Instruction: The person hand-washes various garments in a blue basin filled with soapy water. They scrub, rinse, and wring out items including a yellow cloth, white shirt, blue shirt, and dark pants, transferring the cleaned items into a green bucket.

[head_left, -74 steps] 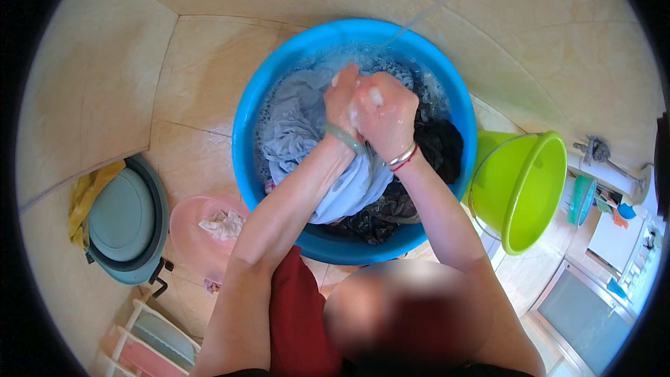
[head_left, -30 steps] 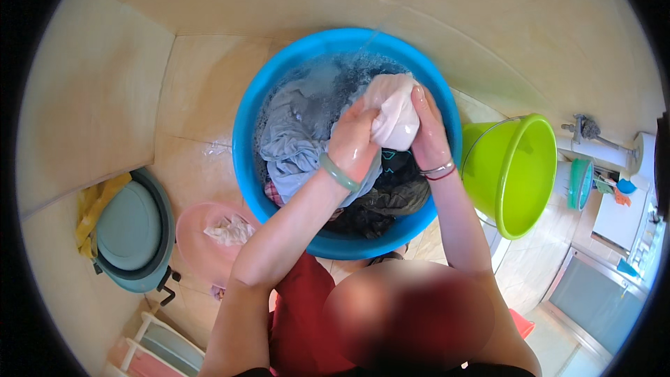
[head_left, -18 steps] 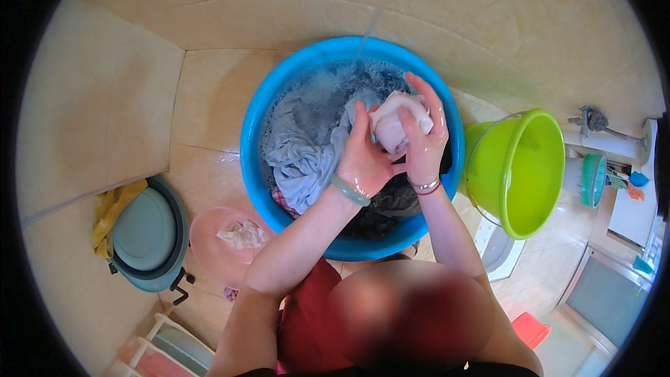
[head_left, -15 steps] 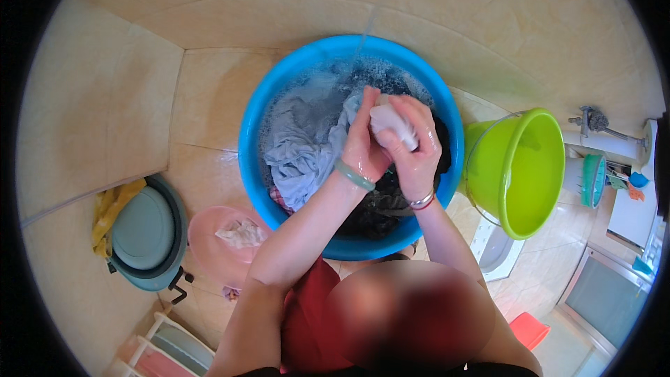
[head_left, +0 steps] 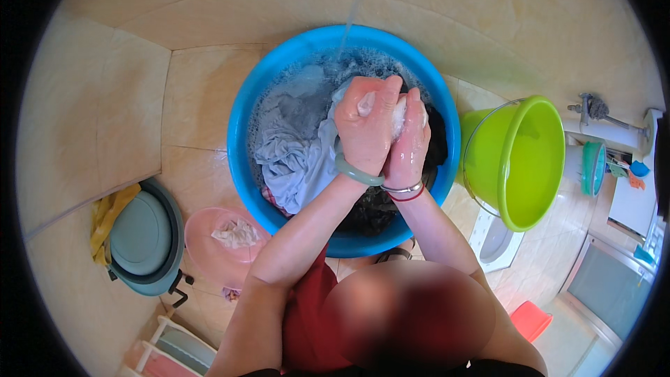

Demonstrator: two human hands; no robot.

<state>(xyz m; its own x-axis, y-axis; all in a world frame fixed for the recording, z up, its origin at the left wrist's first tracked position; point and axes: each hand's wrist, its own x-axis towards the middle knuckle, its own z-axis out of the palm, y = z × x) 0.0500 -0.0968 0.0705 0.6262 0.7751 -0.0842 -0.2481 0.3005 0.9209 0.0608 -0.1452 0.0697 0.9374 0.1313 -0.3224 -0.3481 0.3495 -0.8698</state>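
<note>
Tiled bathroom floor, blue basin (head_left: 241,167) w/ soapy water, laundry.
Left hand (head_left: 366,129) & right hand (head_left: 410,141) both clenched on white cloth (head_left: 398,108) over basin's far-right rim area; scrubbing step, prob. mid-wash. Next: rub/wring w/ firm grip. Green bucket (head_left: 520,160) beside basin, right.

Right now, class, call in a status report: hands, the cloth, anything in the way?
Left hand and right hand both clamped on white cloth. Held over blue basin of soapy laundry. Nothing blocking; green bucket stands beside.
</note>
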